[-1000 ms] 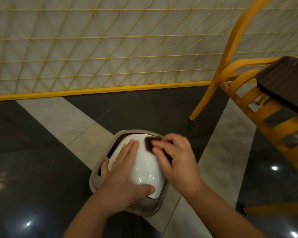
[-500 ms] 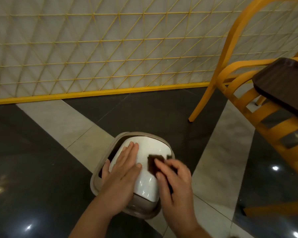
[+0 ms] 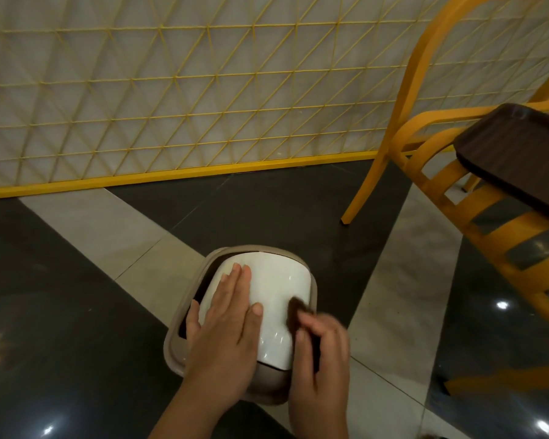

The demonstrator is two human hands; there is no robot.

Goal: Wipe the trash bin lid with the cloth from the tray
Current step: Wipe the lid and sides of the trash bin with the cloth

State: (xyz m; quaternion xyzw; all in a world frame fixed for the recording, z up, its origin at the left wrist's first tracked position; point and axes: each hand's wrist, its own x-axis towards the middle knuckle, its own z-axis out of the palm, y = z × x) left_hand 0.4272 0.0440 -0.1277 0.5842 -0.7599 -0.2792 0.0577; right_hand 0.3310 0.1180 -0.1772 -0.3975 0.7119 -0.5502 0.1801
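Note:
A small trash bin stands on the floor below me, with a taupe rim (image 3: 175,337) and a white domed swing lid (image 3: 273,289). My left hand (image 3: 225,331) lies flat on the lid's left half, fingers spread and pointing away from me. My right hand (image 3: 320,359) presses a dark brown cloth (image 3: 295,312) against the lid's right side, near its near edge; most of the cloth is hidden under the fingers. A dark brown tray (image 3: 514,156) rests on the yellow chair at the right.
The yellow wooden chair (image 3: 425,172) stands at the right, one leg on the floor close behind the bin. A yellow lattice panel (image 3: 171,99) with a yellow base bar runs across the back. The floor is glossy black and grey tile.
My right hand has dragged the cloth from the lid's far top toward me down its right side. My left hand has stayed on the lid, its thumb shifting up slightly.

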